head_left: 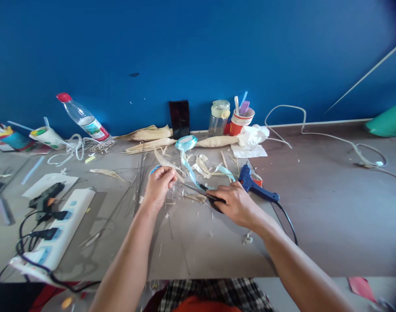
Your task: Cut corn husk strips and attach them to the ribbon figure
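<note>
My left hand (159, 184) is closed in a pinch on a pale dried husk strip (167, 164), with a bit of blue ribbon showing at its fingers. My right hand (236, 203) is closed on black-handled scissors (198, 190), whose blades point left toward the left hand. A light-blue ribbon (186, 149) runs from its roll down between the two hands. Husk scraps lie scattered under them.
A blue glue gun (254, 185) lies just right of my right hand, cord trailing toward me. A white power strip (60, 227) with a black glue gun sits left. Thin wires (137, 182), husks, a bottle (84, 118), phone, jar and cups line the blue wall.
</note>
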The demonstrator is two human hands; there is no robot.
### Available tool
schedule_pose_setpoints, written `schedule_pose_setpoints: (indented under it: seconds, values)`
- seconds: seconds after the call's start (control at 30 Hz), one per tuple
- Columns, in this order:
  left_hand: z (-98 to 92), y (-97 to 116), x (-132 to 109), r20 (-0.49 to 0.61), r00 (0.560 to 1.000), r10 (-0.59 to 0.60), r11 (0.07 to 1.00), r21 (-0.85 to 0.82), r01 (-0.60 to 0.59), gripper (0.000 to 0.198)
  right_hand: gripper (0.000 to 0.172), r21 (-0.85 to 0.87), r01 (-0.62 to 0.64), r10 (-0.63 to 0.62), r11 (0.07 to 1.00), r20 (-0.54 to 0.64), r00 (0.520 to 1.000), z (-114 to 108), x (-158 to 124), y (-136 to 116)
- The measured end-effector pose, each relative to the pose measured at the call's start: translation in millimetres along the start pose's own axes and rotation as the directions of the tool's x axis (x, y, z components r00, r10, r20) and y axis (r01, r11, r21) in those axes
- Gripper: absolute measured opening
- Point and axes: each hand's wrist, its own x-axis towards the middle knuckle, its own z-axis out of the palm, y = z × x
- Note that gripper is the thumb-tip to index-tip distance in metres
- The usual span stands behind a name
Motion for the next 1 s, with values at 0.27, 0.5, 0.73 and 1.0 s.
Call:
schedule_pose_setpoints:
  seconds: [0.27,0.5,0.73,1.0]
  values:
    - [-3.3,-4,4,-0.015,1.000,-0.021,0.993,-0.113,0.019,0.018,0.032,-0.069,-0.123,0.121,0.990,-0.034,0.992,-4,1,-5]
    - [0.5,-2,3,0.037,0.996,-0.082,0.967,-0.240,0.088,0.019,0.041,-0.191,-0.257,0.240,0.948,-0.104,0.965,-2,2,-6]
    - [7.5,-2,-2,0.066,0.994,-0.093,0.973,-0.204,0.104,0.019,0.031,-0.294,-0.308,0.264,0.905,-0.182,0.947,9,6,-20]
    - [10.3,-4,-3,0.122,0.989,-0.084,0.969,-0.220,0.109,0.019,0.027,-0.310,-0.311,0.307,0.898,-0.064,0.950,14,13,-26]
